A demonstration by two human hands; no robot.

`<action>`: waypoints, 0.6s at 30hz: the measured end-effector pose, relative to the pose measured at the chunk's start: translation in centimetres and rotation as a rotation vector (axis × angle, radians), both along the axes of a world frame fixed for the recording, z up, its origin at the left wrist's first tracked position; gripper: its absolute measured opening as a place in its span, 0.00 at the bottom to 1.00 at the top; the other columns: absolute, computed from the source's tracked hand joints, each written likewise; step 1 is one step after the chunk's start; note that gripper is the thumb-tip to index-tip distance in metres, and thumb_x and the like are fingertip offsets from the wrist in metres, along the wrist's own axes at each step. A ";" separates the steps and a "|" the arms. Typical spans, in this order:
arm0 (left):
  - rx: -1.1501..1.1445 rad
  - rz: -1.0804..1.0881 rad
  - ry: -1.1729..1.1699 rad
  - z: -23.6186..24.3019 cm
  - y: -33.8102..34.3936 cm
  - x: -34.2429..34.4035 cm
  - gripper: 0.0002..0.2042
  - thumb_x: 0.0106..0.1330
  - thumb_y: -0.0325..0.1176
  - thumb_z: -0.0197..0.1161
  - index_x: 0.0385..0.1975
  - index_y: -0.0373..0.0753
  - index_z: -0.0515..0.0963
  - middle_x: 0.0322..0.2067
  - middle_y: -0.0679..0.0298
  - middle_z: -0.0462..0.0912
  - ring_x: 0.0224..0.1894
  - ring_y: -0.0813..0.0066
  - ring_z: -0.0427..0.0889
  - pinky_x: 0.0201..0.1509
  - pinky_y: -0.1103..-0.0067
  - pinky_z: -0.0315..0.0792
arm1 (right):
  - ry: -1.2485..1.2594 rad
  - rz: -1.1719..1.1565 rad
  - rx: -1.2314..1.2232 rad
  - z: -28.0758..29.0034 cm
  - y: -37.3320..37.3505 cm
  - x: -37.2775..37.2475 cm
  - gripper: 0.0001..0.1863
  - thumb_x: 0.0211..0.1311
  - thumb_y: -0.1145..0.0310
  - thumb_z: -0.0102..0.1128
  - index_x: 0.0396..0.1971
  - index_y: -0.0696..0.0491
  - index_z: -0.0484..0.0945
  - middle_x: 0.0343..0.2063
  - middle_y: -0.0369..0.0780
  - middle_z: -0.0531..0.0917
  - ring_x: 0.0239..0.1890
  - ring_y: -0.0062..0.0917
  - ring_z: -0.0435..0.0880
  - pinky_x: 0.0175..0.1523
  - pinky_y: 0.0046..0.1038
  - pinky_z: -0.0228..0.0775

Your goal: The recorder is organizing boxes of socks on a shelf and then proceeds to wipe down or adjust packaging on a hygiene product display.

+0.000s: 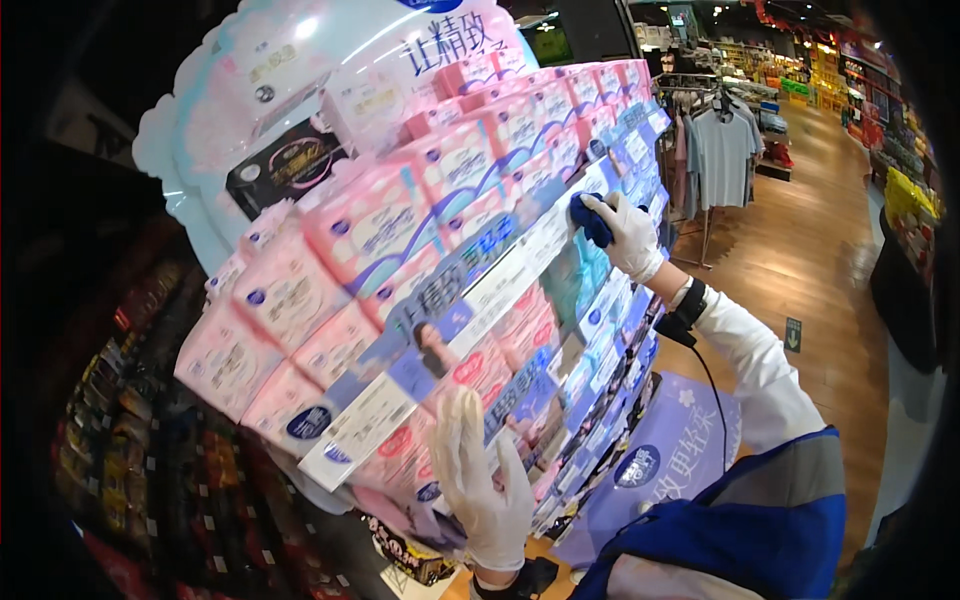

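Observation:
In a white glove, my right hand point(630, 238) is closed round a dark blue cloth point(592, 219). The cloth presses against the upper right part of a white price label strip point(522, 268) along the front of a shelf. My left hand point(480, 480), also gloved in white, has its fingers stretched out and holds nothing. It is in front of the lower packs point(395, 450), below the strip; whether it touches them I cannot tell. Pink tissue-like packs point(375, 225) stand stacked above the strip, with blue and teal packs point(590, 270) on the right.
Behind the packs rises a cloud-shaped display board point(225, 90) with a black box point(287, 165) before it. Dark shelves of goods point(150, 430) stand at the left. A rack of hanging shirts point(722, 150) is beyond the wooden floor aisle point(790, 250). A purple panel point(655, 450) skirts the display.

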State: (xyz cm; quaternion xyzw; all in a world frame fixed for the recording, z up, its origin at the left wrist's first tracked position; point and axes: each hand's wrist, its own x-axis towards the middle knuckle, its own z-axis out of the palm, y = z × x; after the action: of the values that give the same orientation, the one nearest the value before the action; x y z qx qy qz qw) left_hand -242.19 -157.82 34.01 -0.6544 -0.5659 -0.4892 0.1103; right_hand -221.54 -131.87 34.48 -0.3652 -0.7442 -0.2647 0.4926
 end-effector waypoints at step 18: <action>-0.161 0.405 0.355 0.2 10.5 5.9 0.25 0.53 0.32 0.52 0.52 0.33 0.58 0.56 0.54 0.55 0.59 0.56 0.50 0.60 0.61 0.42 | 0.062 0.163 0.021 0.9 7.6 5.8 0.23 0.38 0.73 0.58 0.42 0.47 0.70 0.27 0.39 0.71 0.26 0.32 0.74 0.27 0.28 0.66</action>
State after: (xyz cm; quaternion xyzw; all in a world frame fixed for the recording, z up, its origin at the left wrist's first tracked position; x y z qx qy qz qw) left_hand -236.24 -147.37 34.19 -0.6101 -0.6941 -0.2882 0.2511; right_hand -215.75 -124.32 35.37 -0.3062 -0.7529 -0.2200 0.5394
